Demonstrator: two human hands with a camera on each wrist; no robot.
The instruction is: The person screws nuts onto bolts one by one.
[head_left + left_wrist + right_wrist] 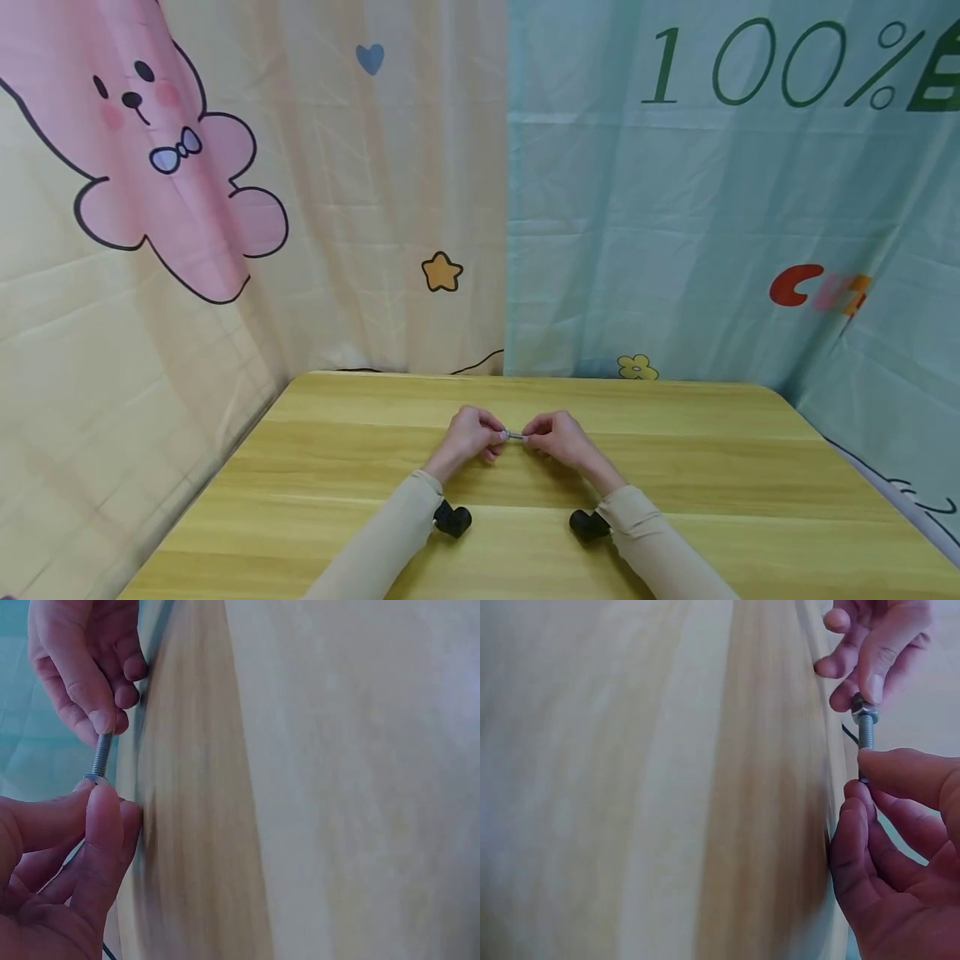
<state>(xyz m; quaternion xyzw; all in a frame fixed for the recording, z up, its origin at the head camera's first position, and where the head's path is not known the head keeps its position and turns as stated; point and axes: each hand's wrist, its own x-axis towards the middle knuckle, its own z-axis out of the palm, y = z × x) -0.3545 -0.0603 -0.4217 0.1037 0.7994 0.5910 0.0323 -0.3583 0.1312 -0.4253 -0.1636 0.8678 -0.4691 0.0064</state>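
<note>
A small silver bolt (515, 435) is held between both hands above the table. My left hand (470, 435) pinches its thicker end between thumb and fingertips. At that end a nut-like metal piece (865, 715) shows in the right wrist view; fingers partly cover it, so I cannot tell nut from head there. With thumb and fingertips, my right hand (561, 439) pinches the other end of the threaded shank (101, 756). A short stretch of bare thread shows between the two hands.
The wooden table (360, 533) spreads under both arms. Behind it hang a cream curtain (322, 275) with a pink bear and a teal curtain (675, 250). Black wrist devices (453, 519) sit at both sleeve cuffs.
</note>
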